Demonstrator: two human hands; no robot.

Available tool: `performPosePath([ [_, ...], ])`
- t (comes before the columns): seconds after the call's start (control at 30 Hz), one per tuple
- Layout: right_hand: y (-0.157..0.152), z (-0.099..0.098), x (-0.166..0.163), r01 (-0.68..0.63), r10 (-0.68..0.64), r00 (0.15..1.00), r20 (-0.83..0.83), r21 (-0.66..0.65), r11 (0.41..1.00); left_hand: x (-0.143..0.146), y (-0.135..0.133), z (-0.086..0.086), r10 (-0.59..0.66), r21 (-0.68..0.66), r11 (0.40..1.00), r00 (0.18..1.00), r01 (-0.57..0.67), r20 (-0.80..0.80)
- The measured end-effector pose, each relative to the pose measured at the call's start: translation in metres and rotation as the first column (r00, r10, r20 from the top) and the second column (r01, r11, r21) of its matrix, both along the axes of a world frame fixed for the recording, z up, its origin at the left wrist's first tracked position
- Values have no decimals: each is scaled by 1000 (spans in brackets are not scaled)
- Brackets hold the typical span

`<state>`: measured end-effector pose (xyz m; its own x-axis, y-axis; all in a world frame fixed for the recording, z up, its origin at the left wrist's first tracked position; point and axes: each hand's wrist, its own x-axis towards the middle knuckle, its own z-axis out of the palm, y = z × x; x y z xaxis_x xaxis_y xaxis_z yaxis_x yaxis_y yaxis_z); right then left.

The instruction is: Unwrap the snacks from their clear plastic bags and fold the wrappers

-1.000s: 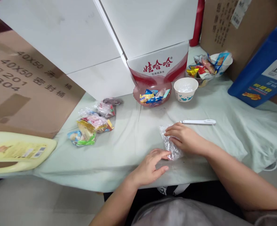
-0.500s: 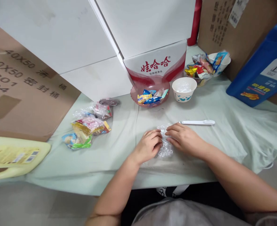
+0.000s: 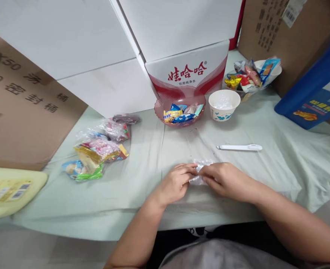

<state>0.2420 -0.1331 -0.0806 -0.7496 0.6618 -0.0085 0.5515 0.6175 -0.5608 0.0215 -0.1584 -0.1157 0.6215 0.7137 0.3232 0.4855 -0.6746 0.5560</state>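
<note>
A small clear plastic bag [image 3: 200, 169] lies crumpled on the pale green tablecloth [image 3: 142, 179] near the front edge. My left hand [image 3: 176, 183] pinches its left side with curled fingers. My right hand [image 3: 223, 180] grips its right side, fingers closed over the plastic. Most of the bag is hidden between the two hands. A white pen-like tool [image 3: 240, 147] lies on the cloth just beyond my right hand.
A pink bowl of wrapped snacks [image 3: 179, 111] and a white paper cup [image 3: 224, 104] stand at the back by white cartons [image 3: 186, 71]. A pile of snack packets [image 3: 99, 151] lies at left. A blue jug [image 3: 316, 93] is at right, a yellow jug [image 3: 5, 188] at left.
My left hand came in from the front edge and closed on the bag. Both hands then bunched the flat bag together and drew it slightly nearer.
</note>
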Motion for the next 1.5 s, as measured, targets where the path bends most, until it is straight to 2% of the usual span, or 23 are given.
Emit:
performPosePath([
  [0.1, 8, -9, -6, 277, -288, 951, 117, 101, 955, 0, -3, -1, 73, -36, 997, 997, -72, 12],
  [0.17, 12, -17, -11, 342, -370, 913, 171, 170, 924, 0, -4, -2, 142, -72, 987, 990, -140, 15],
  [0.27, 13, -24, -16, 356, -395, 897, 196, 208, 911, 2, -6, -1, 173, -88, 981, 985, -170, 25],
  [0.37, 14, -25, -16, 360, -398, 898, 191, 204, 910, 5, -5, 0, 159, -2, 987, 987, -159, -24],
  [0.47, 17, -25, -11, 383, -414, 894, 168, 190, 904, 7, -2, 1, 271, 77, 961, 959, -265, -82],
  [0.53, 19, -25, -7, 399, -428, 899, 90, 233, 887, 6, 0, 1, 330, 91, 942, 940, -322, -88],
  [0.6, 20, -25, -4, 395, -397, 916, -58, 301, 868, 6, 1, -1, 350, 101, 934, 933, -341, -86],
  [0.7, 17, -25, -4, 253, -184, 957, -223, 338, 907, 5, 2, -5, 350, 118, 934, 932, -339, -93],
  [0.8, 12, -26, -10, 55, -10, 989, -149, 304, 951, 3, 3, -8, 397, 130, 913, 916, -388, -52],
  [0.9, 11, -29, -16, 31, -18, 999, -50, 264, 964, 1, 3, -7, 493, 140, 856, 867, -499, 77],
  [0.97, 11, -31, -17, 33, -22, 999, -47, 250, 968, 1, 2, -4, 432, 154, 882, 895, -445, 112],
  [1.03, 11, -33, -17, 41, -24, 997, -70, 245, 969, 5, 1, 0, 276, 154, 947, 960, -281, 53],
  [1.1, 12, -35, -16, 98, -74, 991, -107, 238, 966, 10, -1, 1, 154, 122, 982, 987, -147, -53],
  [1.27, 19, -33, -10, 378, -339, 921, -193, 227, 897, 11, 6, 0, 139, 167, 980, 976, -110, -169],
  [1.33, 20, -31, -9, 407, -383, 913, -145, 236, 882, 5, 19, 9, 160, 219, 969, 965, -113, -208],
  [1.4, 20, -30, -10, 394, -388, 919, -76, 247, 886, 0, 40, 28, 238, 314, 935, 949, -166, -208],
  [1.5, 17, -30, -14, 351, -361, 932, -17, 276, 895, 9, 85, 68, 392, 514, 806, 916, -294, -90],
])
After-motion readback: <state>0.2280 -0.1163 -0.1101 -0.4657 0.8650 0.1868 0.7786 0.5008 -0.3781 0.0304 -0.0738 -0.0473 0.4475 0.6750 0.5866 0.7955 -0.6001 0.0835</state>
